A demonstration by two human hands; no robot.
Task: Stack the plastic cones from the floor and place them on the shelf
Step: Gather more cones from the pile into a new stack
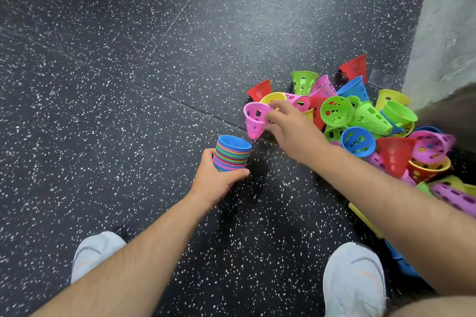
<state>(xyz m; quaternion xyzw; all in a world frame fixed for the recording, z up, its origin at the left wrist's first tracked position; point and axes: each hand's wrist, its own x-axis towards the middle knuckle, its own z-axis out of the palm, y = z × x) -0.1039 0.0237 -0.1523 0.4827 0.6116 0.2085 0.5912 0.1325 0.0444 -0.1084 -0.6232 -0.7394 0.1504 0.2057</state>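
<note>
Plastic cones (360, 121) in red, green, pink, blue and yellow lie in a loose heap on the dark speckled floor (128, 85), at the right of the head view, close against a pale wall (443, 20). Most are tipped on their sides, and some show their open mouths. The right grip (291, 131) is grasping a pink cone (255, 121) at the heap's left edge, its fingers pinching the wide rim and the narrow end pointing down. The left grip (219, 180) is wrapped around a nested stack (231, 153) of many-coloured cones with a blue one on top, held just below and left of the pink cone and apart from it. Whether the stack touches the floor cannot be told. A pale left shoe (95, 252) and right shoe (354, 280) stand on the floor near the bottom edge
</note>
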